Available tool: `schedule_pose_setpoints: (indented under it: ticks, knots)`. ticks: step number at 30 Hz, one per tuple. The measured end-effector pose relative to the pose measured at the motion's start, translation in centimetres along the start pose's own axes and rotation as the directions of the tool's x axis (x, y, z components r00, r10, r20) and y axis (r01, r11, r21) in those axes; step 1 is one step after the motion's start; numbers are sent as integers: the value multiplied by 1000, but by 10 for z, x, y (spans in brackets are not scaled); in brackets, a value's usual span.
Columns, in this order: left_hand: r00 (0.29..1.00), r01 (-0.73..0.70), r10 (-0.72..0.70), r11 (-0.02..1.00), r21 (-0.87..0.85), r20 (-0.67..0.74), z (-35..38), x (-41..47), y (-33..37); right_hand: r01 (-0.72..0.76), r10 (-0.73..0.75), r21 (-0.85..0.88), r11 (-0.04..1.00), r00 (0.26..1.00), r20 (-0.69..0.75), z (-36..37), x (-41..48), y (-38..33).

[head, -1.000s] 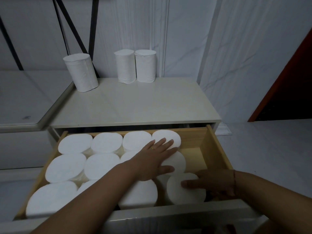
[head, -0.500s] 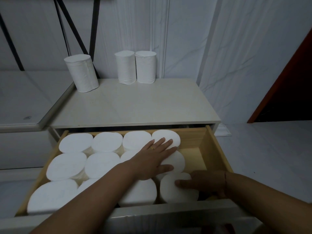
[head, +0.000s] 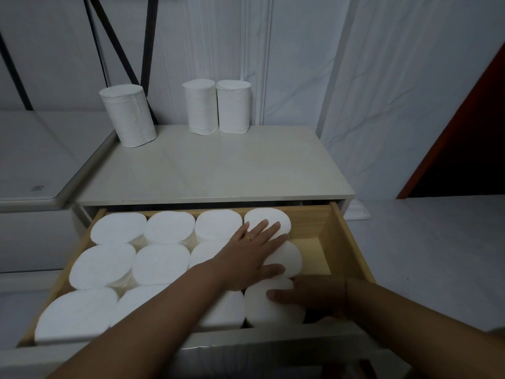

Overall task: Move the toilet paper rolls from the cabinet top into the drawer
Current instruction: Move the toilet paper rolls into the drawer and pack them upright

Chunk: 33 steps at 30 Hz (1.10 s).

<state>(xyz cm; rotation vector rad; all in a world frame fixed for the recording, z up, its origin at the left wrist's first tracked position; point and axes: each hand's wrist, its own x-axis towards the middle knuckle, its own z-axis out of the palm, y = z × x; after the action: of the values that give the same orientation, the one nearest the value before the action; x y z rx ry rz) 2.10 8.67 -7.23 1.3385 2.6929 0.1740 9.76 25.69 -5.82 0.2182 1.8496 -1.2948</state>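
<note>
Three white, soft paper cylinders [head: 128, 115] stand upright at eleven and twelve o'clock on my pale, smooth cabinet top [head: 213, 170]. In the open wooden drawer [head: 352, 242] below, packed rolls [head: 161, 263] show flat round ends. My left hand [head: 251, 258] lies spread flat, steadying them; my right hand [head: 308, 294], fingers loosely apart, nudges the five o'clock roll [head: 270, 310] snug.

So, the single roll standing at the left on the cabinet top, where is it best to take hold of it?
Probably around the middle of its side wall, from the front: the lone roll stands upright on the cabinet top, apart from the pair, with free space around it for a hand.
</note>
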Motion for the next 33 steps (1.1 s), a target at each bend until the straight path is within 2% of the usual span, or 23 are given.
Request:
schedule_pose_setpoints:
  ticks: [6, 8, 11, 14, 18, 22, 27, 31, 33]
  knots:
    - [999, 13, -14, 1000, -23, -42, 4, -4, -2, -9, 9, -2, 1000, 1000, -23, -10, 2, 8]
    - [996, 56, -60, 997, -59, -63, 5, -8, -8, -24, 26, 52, 998, 998, -49, -17, -4, 8]
    - [984, 145, -150, 987, -64, -93, 4, -15, -22, 85, -66, 233, 969, 994, -89, -23, -5, 3]
    - [976, 184, -185, 983, -18, -112, 4, -20, -32, 182, -155, 295, 938, 982, -112, -16, 3, -2]
    - [977, 182, -183, 983, -16, -112, 6, -26, -37, 230, -204, 290, 929, 972, -117, -11, 10, -6]
    - [975, 184, -183, 983, -5, -124, 8, -26, -37, 245, -237, 264, 933, 970, -64, -15, 14, -9]
    - [975, 183, -181, 983, -3, -132, 8, -26, -35, 200, -200, 218, 955, 980, -18, -23, 21, -7]
    - [977, 175, -178, 984, -41, -114, 4, -29, -34, 193, -183, 150, 970, 980, -80, -26, 24, -7]
    - [977, 173, -179, 983, -61, -112, 3, -31, -33, 284, -261, 77, 956, 939, -223, -22, 24, -15]
